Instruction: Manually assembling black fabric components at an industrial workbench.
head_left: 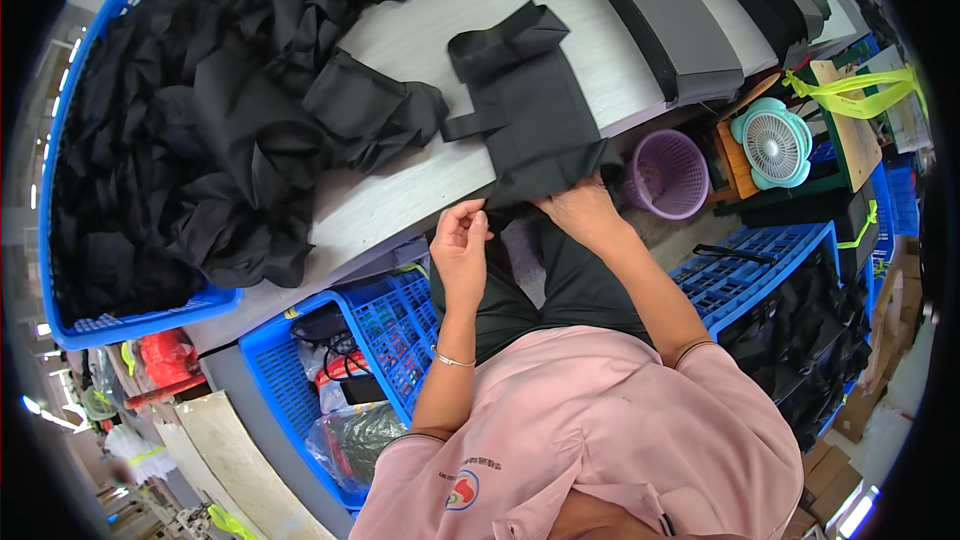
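Note:
A black fabric piece [535, 105] with a folded, strap-like end lies across the grey table [400, 45], its near edge hanging over the front. At the left corner of that edge, my left hand [462, 240] is closed, with its fingertips pinching the cloth. My right hand [585, 212] grips the same edge farther right. Its fingers are partly hidden by the fabric. To the left, a large heap of loose black fabric pieces [240, 120] spills from a blue basket [52, 240] onto the tabletop.
Flat stacks of dark fabric panels [675, 25] sit at the table's right. Below stand a purple wastebasket [668, 175] and a turquoise fan [772, 143]. Blue crates flank me, the left one [385, 325] holding bags, the right one [755, 270] beside more black fabric.

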A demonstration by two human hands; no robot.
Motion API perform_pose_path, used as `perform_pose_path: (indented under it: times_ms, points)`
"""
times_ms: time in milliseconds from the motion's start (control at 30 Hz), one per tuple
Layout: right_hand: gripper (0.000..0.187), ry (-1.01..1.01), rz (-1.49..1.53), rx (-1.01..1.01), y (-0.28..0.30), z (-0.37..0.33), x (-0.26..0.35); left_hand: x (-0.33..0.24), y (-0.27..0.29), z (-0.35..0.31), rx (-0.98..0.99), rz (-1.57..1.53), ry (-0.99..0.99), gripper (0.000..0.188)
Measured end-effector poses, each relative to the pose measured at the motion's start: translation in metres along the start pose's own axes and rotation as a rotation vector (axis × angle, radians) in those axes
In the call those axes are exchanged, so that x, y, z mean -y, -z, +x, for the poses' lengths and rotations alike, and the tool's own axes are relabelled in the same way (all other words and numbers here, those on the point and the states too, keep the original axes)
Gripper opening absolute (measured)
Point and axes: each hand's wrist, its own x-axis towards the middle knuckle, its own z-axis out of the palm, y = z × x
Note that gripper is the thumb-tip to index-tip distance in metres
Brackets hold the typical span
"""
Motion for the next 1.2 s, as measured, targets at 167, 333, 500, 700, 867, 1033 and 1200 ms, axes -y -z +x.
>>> perform_pose_path:
  times_ms: [167, 333, 500, 700, 867, 1033, 1200]
  points:
    - [0.031, -0.136, 0.222, 0.295, 0.043, -0.022, 0.047, -0.020, -0.003, 0.002, 0.118, -0.460, 0.250, 0.049]
    - [0.017, 0.020, 0.560, 0.287, 0.091, -0.059, 0.084, -0.032, -0.016, -0.003, 0.199, -0.502, 0.407, 0.048]
    - [0.008, -0.672, 0.915, -0.235, 0.148, -0.051, 0.046, -0.037, -0.015, -0.020, 0.297, -0.550, 0.397, 0.050]
    - [0.019, -0.962, 1.370, 0.200, 0.110, -0.066, -0.005, -0.029, -0.014, -0.050, 0.346, -0.498, 0.464, 0.049]
    - [0.014, -1.076, 2.135, -0.015, 0.104, -0.053, 0.036, 0.000, -0.014, -0.048, 0.348, -0.659, 0.600, 0.047]
    - [0.016, -0.949, 1.931, -0.080, 0.081, -0.049, 0.026, -0.003, -0.015, -0.048, 0.266, -0.653, 0.509, 0.042]
    - [0.023, -0.973, 1.253, -0.060, 0.073, -0.049, 0.015, -0.020, -0.033, -0.045, 0.242, -0.231, 0.246, 0.038]
